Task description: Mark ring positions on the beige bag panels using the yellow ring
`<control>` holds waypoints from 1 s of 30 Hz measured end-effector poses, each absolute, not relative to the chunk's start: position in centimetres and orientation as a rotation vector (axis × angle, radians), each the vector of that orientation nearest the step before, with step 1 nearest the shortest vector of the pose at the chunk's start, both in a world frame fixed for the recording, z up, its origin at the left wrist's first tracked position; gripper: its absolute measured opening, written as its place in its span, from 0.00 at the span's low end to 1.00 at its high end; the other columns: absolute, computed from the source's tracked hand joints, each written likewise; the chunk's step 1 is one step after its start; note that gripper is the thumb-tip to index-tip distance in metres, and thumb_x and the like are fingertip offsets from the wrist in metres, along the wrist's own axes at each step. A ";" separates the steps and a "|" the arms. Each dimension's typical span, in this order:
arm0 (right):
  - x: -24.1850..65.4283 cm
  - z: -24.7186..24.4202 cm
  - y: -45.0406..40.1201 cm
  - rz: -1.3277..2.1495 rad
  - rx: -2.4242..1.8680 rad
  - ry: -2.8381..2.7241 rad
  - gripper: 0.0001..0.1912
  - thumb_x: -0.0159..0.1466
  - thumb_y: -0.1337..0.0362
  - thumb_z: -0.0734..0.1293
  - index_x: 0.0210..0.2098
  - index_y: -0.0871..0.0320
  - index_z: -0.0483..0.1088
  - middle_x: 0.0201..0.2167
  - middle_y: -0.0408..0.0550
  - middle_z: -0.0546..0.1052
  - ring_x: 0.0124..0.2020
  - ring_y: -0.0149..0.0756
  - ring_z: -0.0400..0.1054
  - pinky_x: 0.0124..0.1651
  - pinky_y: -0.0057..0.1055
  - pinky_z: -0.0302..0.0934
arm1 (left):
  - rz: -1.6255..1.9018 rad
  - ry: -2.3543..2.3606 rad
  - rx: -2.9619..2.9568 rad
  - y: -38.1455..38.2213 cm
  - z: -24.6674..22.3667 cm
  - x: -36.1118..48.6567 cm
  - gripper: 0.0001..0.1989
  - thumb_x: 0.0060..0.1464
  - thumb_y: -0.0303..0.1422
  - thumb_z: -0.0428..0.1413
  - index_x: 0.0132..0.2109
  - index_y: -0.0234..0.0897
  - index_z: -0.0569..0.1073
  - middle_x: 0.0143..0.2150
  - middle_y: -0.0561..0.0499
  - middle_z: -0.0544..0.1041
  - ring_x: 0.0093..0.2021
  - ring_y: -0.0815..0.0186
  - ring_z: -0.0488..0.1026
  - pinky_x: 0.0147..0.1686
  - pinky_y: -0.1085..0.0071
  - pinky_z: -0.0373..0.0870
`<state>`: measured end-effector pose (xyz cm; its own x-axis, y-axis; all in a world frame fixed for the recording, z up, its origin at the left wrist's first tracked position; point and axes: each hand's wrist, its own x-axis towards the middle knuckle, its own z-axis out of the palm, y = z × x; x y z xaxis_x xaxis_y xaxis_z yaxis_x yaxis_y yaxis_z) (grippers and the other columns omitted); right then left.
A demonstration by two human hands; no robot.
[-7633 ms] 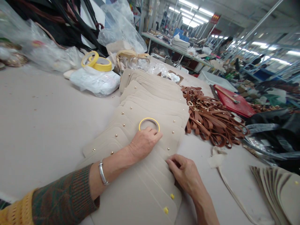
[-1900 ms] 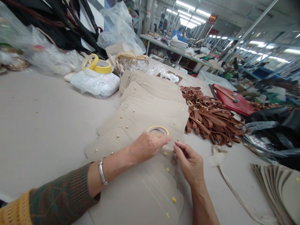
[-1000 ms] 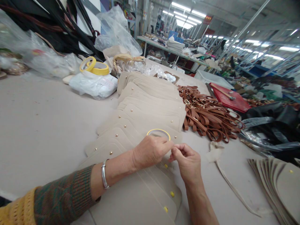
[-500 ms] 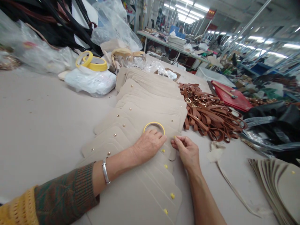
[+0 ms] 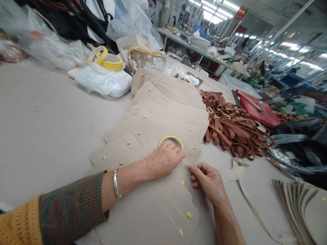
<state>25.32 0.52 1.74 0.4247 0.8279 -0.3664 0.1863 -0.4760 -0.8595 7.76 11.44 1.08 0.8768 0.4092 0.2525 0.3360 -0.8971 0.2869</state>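
Observation:
My left hand (image 5: pixel 166 160) lies over the beige leather-like panels (image 5: pixel 143 197), its fingers curled on the near side of a roll of yellow tape (image 5: pixel 171 137). That hand hides the lower part of the roll. My right hand (image 5: pixel 207 178) pinches at the right edge of a panel, thumb and forefinger closed on a small yellow tape piece beside a gold stud (image 5: pixel 187 166). Another gold stud (image 5: pixel 195 148) sits bare just above. Nearer to me, small yellow tape pieces (image 5: pixel 188 215) mark the right edges of several overlapping panels.
Brown straps with gold hardware (image 5: pixel 230 124) are heaped at right, before a red folder-like item (image 5: pixel 259 109). A fanned stack of panels (image 5: pixel 298 207) stands lower right, near a beige strip (image 5: pixel 251 204). Two yellow tape rolls (image 5: pixel 109 61) rest on a plastic-wrapped bundle (image 5: pixel 103 83).
My right hand has moved down along the panel edges to a lower stud. The upper stud now shows uncovered. My left hand stays by the tape roll; the view has shifted slightly.

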 end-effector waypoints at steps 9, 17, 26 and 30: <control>24.2 1.5 1.1 0.731 -2.117 -1.264 0.17 0.57 0.50 0.65 0.26 0.58 0.72 0.16 0.42 0.72 0.17 0.31 0.64 0.21 0.25 0.59 | 0.470 0.555 2.824 11.3 0.7 7.8 0.04 0.59 0.25 0.49 0.41 0.35 0.67 0.37 0.47 0.73 0.37 0.60 0.67 0.38 0.64 0.62; 24.7 1.2 0.7 0.501 -2.204 -1.355 0.18 0.58 0.51 0.66 0.41 0.57 0.70 0.14 0.38 0.71 0.17 0.35 0.67 0.24 0.29 0.59 | 0.463 0.563 2.823 11.3 1.1 7.7 0.05 0.60 0.26 0.49 0.41 0.34 0.68 0.37 0.46 0.73 0.37 0.60 0.67 0.38 0.65 0.62; 24.1 0.6 -0.9 0.369 -2.052 -1.465 0.16 0.63 0.54 0.62 0.33 0.57 0.76 0.31 0.50 0.80 0.31 0.37 0.73 0.37 0.31 0.64 | 0.493 0.539 2.744 11.5 1.4 7.5 0.06 0.62 0.27 0.47 0.42 0.34 0.68 0.37 0.46 0.73 0.38 0.61 0.67 0.40 0.65 0.63; 23.4 0.5 0.1 0.212 -2.157 -1.515 0.16 0.63 0.56 0.60 0.31 0.57 0.76 0.28 0.49 0.79 0.28 0.36 0.72 0.35 0.30 0.61 | 0.499 0.520 2.742 11.5 1.6 7.5 0.07 0.61 0.27 0.47 0.42 0.34 0.69 0.36 0.47 0.73 0.38 0.61 0.67 0.40 0.66 0.64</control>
<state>23.35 0.15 0.48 0.3714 0.9162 0.1503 0.8395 -0.2622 -0.4758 7.50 11.46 1.55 0.8738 0.3993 0.2774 0.2933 -0.8879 0.3544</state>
